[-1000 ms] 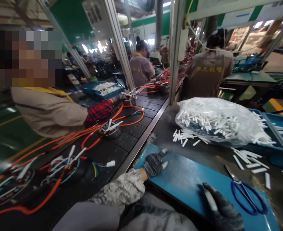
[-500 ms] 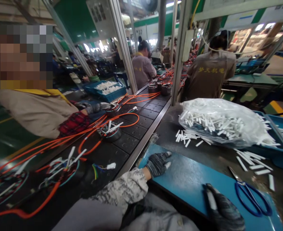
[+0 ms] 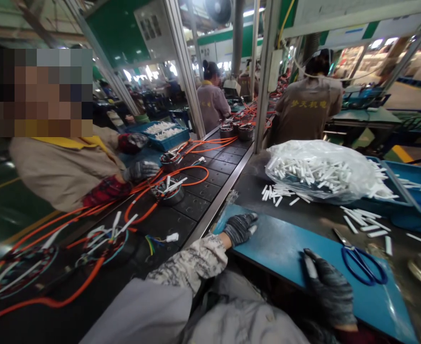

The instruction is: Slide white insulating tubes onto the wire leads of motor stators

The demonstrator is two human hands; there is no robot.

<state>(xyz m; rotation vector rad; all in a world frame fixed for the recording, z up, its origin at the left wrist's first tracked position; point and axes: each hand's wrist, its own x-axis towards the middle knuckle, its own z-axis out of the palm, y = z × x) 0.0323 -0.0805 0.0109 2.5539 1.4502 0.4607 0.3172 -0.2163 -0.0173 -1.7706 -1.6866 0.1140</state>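
My left hand [image 3: 239,229], in a grey striped glove with pale fingertips, rests on the far left end of a blue mat [image 3: 271,242]. Its fingers stretch forward and nothing is in them. At the mat's near edge lies my right hand [image 3: 329,285], gloved alike, fingers extended and holding nothing visible. Just right of it, scissors [image 3: 363,264] with blue handles lie on the mat. Beyond the mat are loose white sleeves [image 3: 366,222] and a clear plastic bag [image 3: 312,167] full of more of them.
Left, a black conveyor [image 3: 179,227] carries several wound motor stators [image 3: 169,191] with orange cables [image 3: 84,286]. A co-worker [image 3: 63,167] sits across it by a blue tray [image 3: 169,138] of white sleeves. A metal post [image 3: 265,81] rises ahead; a blue bin [image 3: 416,186] stands at right.
The view has shifted slightly. My hands stay resting on the mat. Across the conveyor, the co-worker's hands have drawn off a stator, one now near the blue tray.
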